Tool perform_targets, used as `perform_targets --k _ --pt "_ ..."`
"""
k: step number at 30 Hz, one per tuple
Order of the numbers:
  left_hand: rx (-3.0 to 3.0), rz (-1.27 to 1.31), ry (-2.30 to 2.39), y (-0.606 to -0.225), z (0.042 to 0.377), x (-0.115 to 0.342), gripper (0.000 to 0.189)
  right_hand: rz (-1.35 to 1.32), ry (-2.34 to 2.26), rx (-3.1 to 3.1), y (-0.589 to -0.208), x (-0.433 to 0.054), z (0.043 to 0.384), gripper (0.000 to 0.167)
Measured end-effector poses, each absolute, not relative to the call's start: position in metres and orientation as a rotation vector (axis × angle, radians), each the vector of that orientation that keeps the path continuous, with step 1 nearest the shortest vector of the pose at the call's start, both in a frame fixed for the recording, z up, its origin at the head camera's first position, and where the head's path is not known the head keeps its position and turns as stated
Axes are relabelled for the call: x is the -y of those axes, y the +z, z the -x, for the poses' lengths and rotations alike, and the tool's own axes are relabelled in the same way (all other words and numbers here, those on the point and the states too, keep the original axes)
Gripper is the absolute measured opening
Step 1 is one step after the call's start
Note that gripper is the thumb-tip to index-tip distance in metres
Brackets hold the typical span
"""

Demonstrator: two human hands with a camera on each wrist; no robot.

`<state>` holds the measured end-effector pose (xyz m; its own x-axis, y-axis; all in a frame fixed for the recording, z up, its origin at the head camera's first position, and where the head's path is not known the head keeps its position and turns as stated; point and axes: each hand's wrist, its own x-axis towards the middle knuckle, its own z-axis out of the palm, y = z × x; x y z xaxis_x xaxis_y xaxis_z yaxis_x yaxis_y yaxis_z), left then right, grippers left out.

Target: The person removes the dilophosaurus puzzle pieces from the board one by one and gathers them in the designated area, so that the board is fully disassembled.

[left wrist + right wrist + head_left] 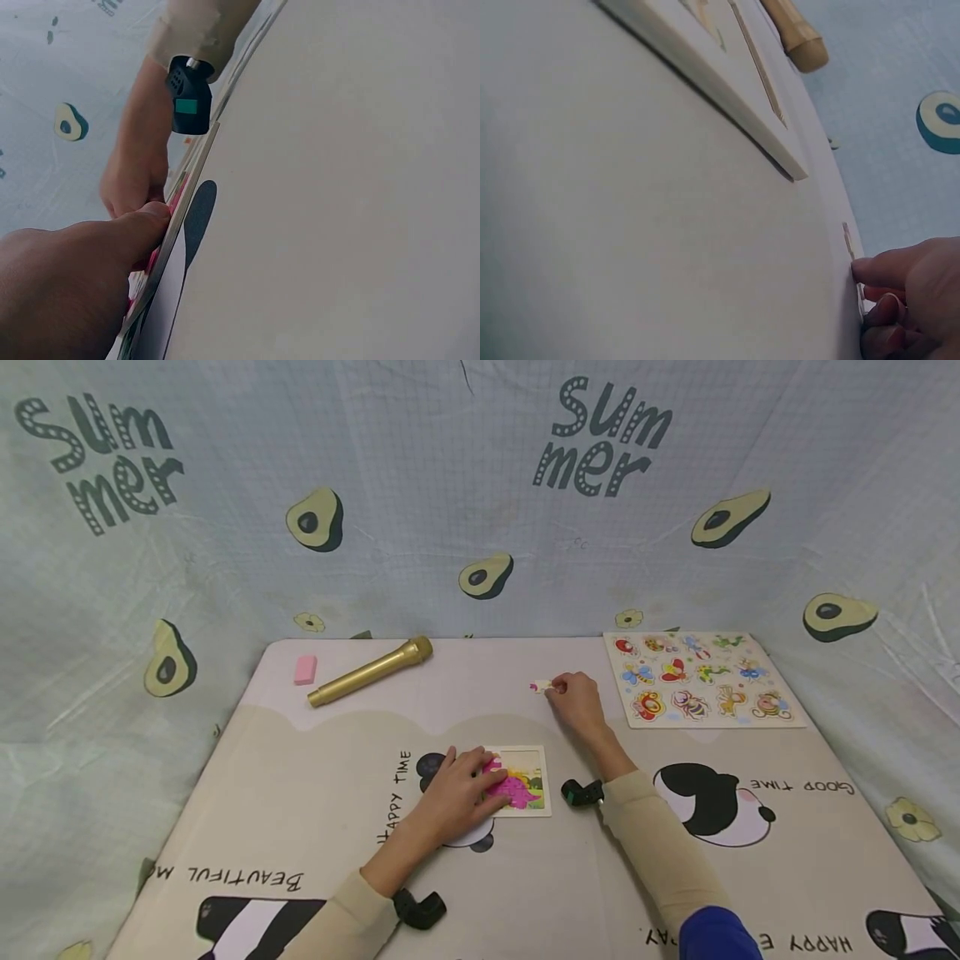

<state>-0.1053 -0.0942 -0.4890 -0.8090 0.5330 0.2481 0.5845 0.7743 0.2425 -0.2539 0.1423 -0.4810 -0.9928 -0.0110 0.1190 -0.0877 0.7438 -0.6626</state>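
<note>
A small jigsaw tray (pixel 546 782) with a pale frame holds a pink dinosaur picture; bare wood shows along its upper part. My left hand (pixel 459 789) rests across the tray's left side, fingers spread over the picture, and the thumb (pixel 150 217) lies by the frame's near edge in the left wrist view. Farther back and to the right, my right hand (pixel 579 702) pinches a small white and pink puzzle piece (pixel 538 687) close over the table. From the right wrist, that hand (pixel 922 300) shows its thumb and curled fingers at the thin piece (pixel 850 241).
A gold microphone (pixel 371 672) lies at the back left beside a pink eraser-like block (pixel 305 670). At the back right lies a board of insect pictures (pixel 711 718). A printed cloth wall (pixel 420 527) rises behind the table. Each wrist carries a black camera (pixel 420 910).
</note>
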Motion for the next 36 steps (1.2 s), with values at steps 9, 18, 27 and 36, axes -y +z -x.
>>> perform_targets --k 9,18,27,36 --pt "2.815 0.885 -0.46 -0.49 0.105 0.094 0.046 -0.078 1.088 2.848 -0.481 -0.143 0.256 0.026" --pt "2.799 0.896 -0.466 -0.489 0.105 0.093 0.046 -0.105 1.097 2.832 -0.479 -0.143 0.249 0.028" --pt "2.798 0.886 -0.417 -0.488 0.107 0.095 0.046 -0.166 1.124 2.832 -0.465 -0.136 0.232 0.03" --pt "2.734 0.923 -0.515 -0.487 0.102 0.097 0.045 -0.271 1.095 2.884 -0.46 -0.127 0.213 0.031"
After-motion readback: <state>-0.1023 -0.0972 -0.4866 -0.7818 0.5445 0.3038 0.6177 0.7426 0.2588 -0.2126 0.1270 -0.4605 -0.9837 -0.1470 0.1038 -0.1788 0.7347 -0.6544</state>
